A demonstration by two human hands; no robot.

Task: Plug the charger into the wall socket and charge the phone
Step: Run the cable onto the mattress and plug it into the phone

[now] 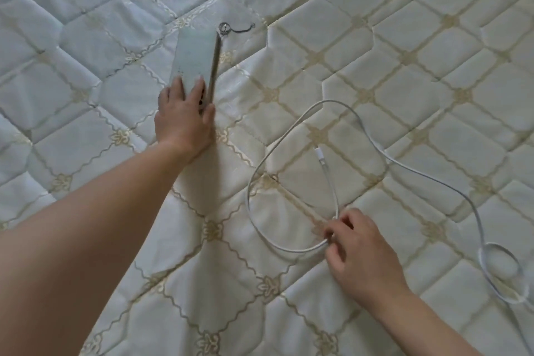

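While you look down from the head camera, a quilted mattress (375,37) with a pale diamond pattern fills the whole view. Your left hand (185,121) reaches forward from the lower left and grips the near end of the phone (195,58), fingers on its pale face and thumb wrapped round its right edge. The phone is tipped up on one long side, its dark edge facing right, its far end pointing away from you. Just beyond that far end, a small metal ring with a thin cord (231,28) lies on the mattress.

To the right, the white charging cable (427,179) lies in a large loop on the mattress. Its connector end (320,154) rests inside the loop, pointing away from you, well apart from the phone. Your right hand (361,251) comes in from the lower right, fingertips pinching the cable at the near side of the loop. From there the cable trails right and curls into a smaller loop near the frame's edge
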